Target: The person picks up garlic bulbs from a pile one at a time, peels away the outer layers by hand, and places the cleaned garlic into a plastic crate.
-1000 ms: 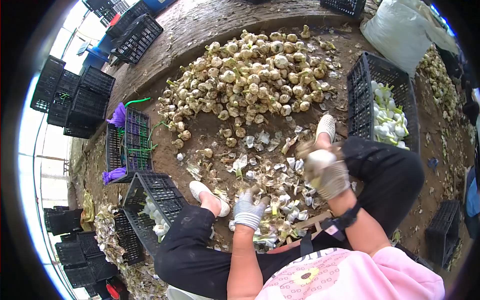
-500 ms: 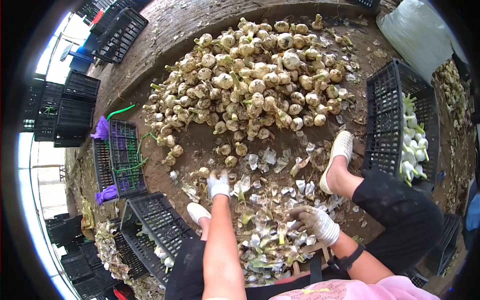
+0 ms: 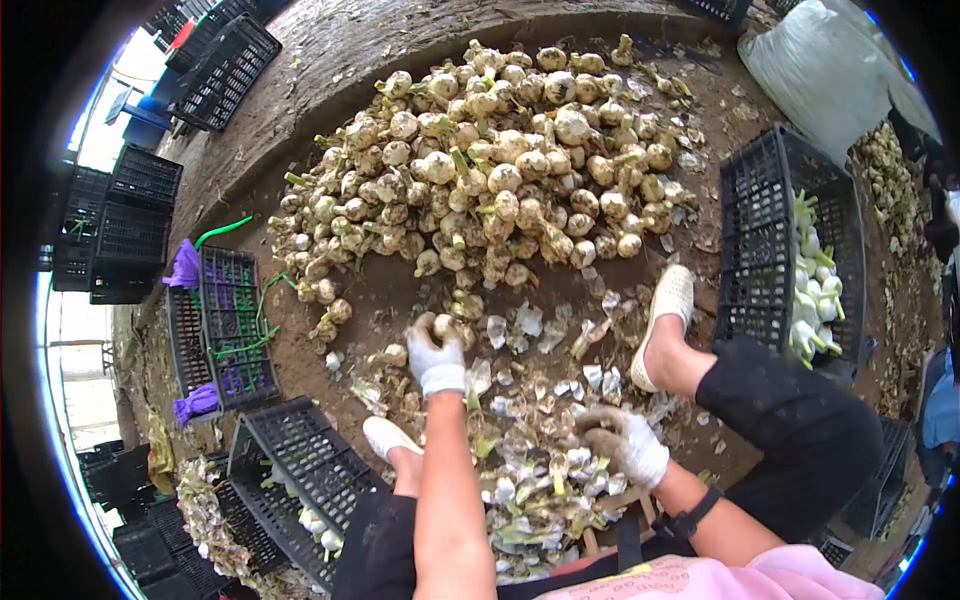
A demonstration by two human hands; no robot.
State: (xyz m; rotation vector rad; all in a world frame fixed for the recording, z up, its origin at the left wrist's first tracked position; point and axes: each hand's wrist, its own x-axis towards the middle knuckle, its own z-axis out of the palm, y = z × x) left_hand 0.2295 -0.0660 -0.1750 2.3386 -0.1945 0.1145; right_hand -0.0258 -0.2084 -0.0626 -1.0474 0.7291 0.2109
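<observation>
Gripping a garlic bulb [image 3: 441, 327], left hand [image 3: 434, 357] closed, bulb's axis unclear, right hand [image 3: 622, 446] loosely curled on husks [image 3: 545, 470].

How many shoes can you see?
2. One white shoe is on the foot stretched toward the garlic pile, right of the scattered peels. The other shoe sits by the black crate at lower left.

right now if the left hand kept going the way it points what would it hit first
The left hand, closed on a bulb, points up toward the garlic pile. It would likely meet the loose bulbs at the pile's near edge first, though depth is hard to judge.
</observation>
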